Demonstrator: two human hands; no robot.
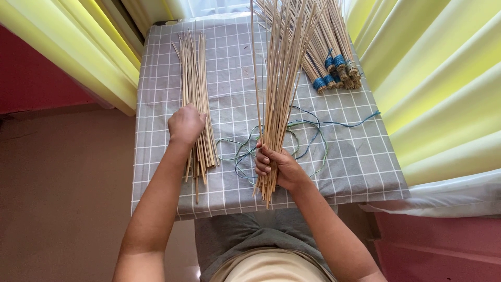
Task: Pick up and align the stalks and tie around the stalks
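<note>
My right hand [274, 166] grips a bundle of thin pale sticks [284, 68] near their lower ends, holding them upright so they fan out toward the top. My left hand [185, 124] rests fingers-down on a loose pile of the same sticks [194, 73] lying flat on the left of the table; whether it has gripped any I cannot tell. Blue and green string [308, 130] lies in loose loops on the cloth behind and to the right of my right hand.
A grey checked cloth [156, 156] covers the small table. Several stick bundles bound with blue thread [334, 73] lie at the back right. Yellow curtains [438, 89] hang on both sides, with a red wall and brown floor on the left.
</note>
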